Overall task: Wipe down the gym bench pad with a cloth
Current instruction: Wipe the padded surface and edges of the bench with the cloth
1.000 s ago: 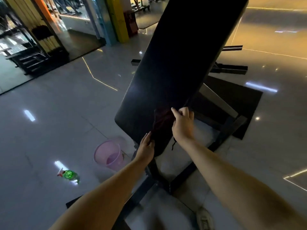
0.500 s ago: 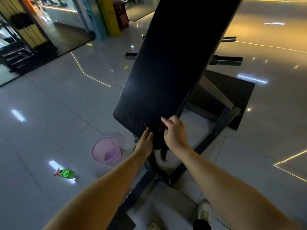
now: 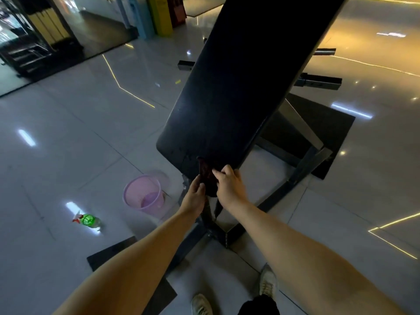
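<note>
Nearby, on the floor: a pink bin stands upright just left of the pad's near end, and a green spray bottle lies on its side further left, well apart from the bin.
Mats: a dark mat lies under the frame on the pad's right side. A second dark mat lies by the left forearm and is partly hidden by it.
In the way: the black frame runs under the pad, its post and base bar standing between the person's shoes and the pad's near end. The hands and cloth hide the top of the post.
Pad: black, long and narrow. Its long axis runs from the rounded near end by the hands away to the upper right. The far end leaves the top of the view and seems to sit higher than the near end.
Cloth: dark red, draped over the pad's near end close to its right corner, its lower part hanging below that edge between the two hands.
Right hand: fingers curled, gripping the cloth at the pad's near edge.
Left hand: fingers fairly straight, lying along the hanging cloth's left side. Whether the thumb pinches the cloth I cannot tell.
</note>
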Demonstrator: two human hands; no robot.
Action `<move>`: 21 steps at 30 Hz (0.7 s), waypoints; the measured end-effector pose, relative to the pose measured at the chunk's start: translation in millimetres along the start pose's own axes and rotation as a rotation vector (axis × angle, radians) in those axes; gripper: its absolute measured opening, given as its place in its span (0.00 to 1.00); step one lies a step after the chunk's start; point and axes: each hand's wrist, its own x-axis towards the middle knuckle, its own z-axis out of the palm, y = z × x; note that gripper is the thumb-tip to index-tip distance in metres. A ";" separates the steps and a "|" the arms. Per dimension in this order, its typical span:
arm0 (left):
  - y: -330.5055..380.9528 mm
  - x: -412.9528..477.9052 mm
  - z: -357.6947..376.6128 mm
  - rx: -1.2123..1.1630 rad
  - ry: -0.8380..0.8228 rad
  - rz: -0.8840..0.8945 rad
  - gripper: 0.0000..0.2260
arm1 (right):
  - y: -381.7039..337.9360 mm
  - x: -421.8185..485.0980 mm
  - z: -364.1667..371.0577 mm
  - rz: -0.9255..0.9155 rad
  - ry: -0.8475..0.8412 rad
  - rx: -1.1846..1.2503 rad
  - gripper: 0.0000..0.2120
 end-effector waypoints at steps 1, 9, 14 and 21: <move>0.1 -0.6 0.5 -0.034 0.014 -0.008 0.21 | -0.9 -0.2 1.9 -0.009 -0.041 0.002 0.18; 14.9 -2.0 26.9 -0.255 0.252 -0.046 0.19 | -20.8 12.0 -12.6 -0.115 -0.334 0.153 0.23; 19.7 10.4 37.0 -0.093 0.406 0.039 0.17 | -16.1 40.1 -39.7 -0.268 -0.270 0.116 0.22; 42.2 26.7 77.0 0.338 0.560 0.403 0.18 | 4.4 87.2 -66.9 -0.555 0.075 -0.268 0.19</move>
